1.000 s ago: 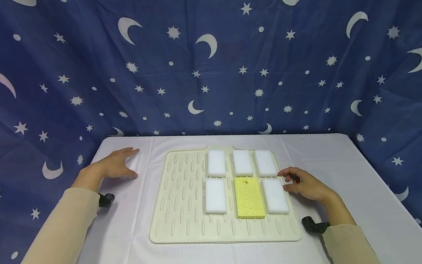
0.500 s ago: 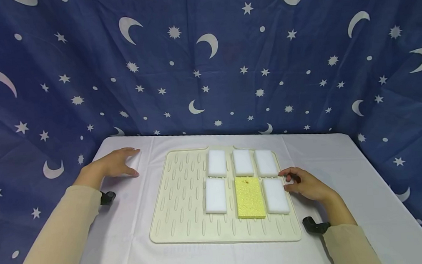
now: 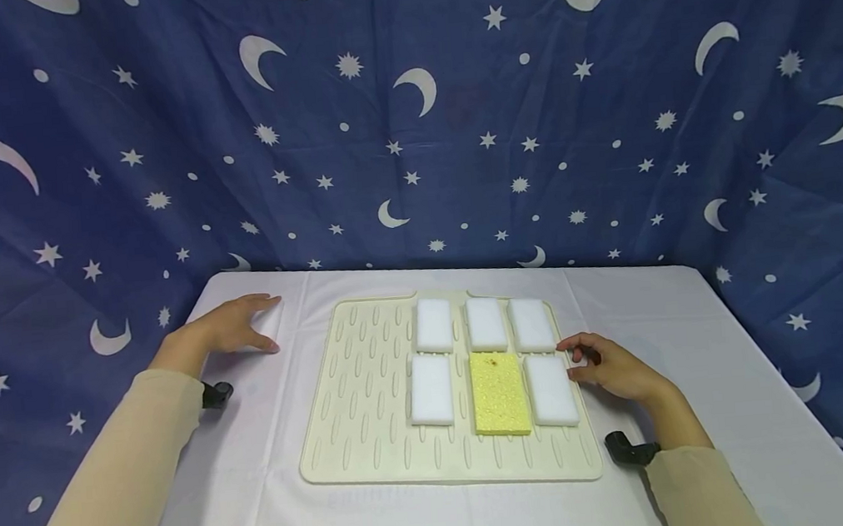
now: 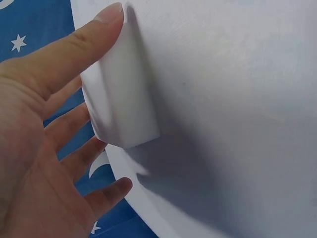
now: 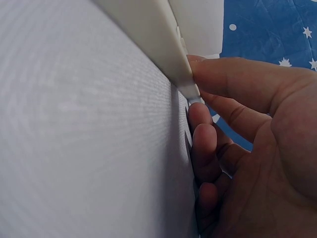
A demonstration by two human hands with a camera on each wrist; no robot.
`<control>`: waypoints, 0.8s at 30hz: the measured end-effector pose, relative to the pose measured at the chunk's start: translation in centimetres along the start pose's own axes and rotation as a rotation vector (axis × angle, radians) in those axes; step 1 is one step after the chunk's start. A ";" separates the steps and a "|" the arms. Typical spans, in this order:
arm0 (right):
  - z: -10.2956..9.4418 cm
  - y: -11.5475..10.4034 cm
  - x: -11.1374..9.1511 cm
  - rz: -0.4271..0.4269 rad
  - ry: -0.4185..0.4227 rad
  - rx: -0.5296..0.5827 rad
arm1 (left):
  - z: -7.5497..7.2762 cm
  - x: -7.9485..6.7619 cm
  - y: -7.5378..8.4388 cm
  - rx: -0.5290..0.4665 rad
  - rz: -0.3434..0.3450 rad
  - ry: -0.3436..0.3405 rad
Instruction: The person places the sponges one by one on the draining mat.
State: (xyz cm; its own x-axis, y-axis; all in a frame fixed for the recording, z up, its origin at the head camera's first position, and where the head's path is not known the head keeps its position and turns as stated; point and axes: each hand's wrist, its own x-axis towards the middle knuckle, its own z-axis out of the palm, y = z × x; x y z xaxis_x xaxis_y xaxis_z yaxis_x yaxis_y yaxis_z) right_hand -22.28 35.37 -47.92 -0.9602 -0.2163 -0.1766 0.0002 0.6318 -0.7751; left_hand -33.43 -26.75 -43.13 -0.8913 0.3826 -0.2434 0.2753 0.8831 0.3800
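A white sponge [image 4: 131, 94] lies between the thumb and fingers of my left hand [image 3: 233, 325] near the table's far left corner. My left hand holds it; in the head view it hardly stands out from the white cloth. My right hand [image 3: 614, 365] rests with loosely curled fingers at the right edge of a cream ribbed mat [image 3: 360, 419]. In the right wrist view its thumb [image 5: 213, 77] touches the mat's edge. On the mat lie a yellow sponge [image 3: 498, 394] and several white sponges in two rows. The nearest one to my right hand is a white sponge [image 3: 550, 389].
A white cloth [image 3: 384, 525] covers the table. Behind and at the sides hangs a dark blue curtain [image 3: 458, 168] with moons and stars. The mat's left half shows bare ribs. A black wrist device [image 3: 629, 449] sits under the right wrist.
Both hands and the sponges stay in place. Only a very slight shift of the head view shows.
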 end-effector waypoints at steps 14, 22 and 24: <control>0.0 0.2 -0.1 0.016 0.002 -0.012 | 0.1 -0.3 -0.1 -0.043 0.007 0.028; 0.0 -0.2 -0.1 -0.007 0.004 0.006 | 0.0 -0.2 -0.1 -0.026 0.003 0.050; 0.0 -0.2 -0.2 -0.004 0.006 0.009 | -0.1 -0.3 0.0 -0.024 0.005 0.054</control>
State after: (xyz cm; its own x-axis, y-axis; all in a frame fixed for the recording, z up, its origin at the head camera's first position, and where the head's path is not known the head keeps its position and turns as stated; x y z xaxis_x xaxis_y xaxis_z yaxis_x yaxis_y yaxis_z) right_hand -22.13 35.29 -47.71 -0.9618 -0.2142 -0.1704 -0.0007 0.6245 -0.7810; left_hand -33.20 -26.83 -42.98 -0.9080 0.3715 -0.1935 0.2718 0.8741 0.4026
